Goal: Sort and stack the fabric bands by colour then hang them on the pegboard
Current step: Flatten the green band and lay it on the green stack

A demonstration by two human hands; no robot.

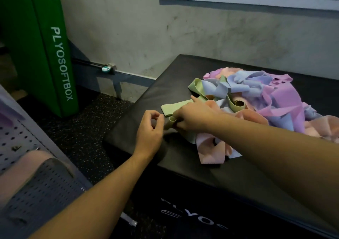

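Right hand [194, 116]: fingers curled round a folded end of a green band [176, 108] at the near-left edge of the tangled band pile [256, 99] on the black box [183, 174]; left hand [149, 131] just beside it, fingers loosely curled, holding nothing. Judged step: sorting, drawing out greens. Next: free the band from blue, pink and lilac loops, flatten it; pegboard [27, 192] lies left.

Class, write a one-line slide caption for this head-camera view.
Right hand grips a green band beside a tangled pile of fabric bands on a black box; left hand hovers close, loosely curled.
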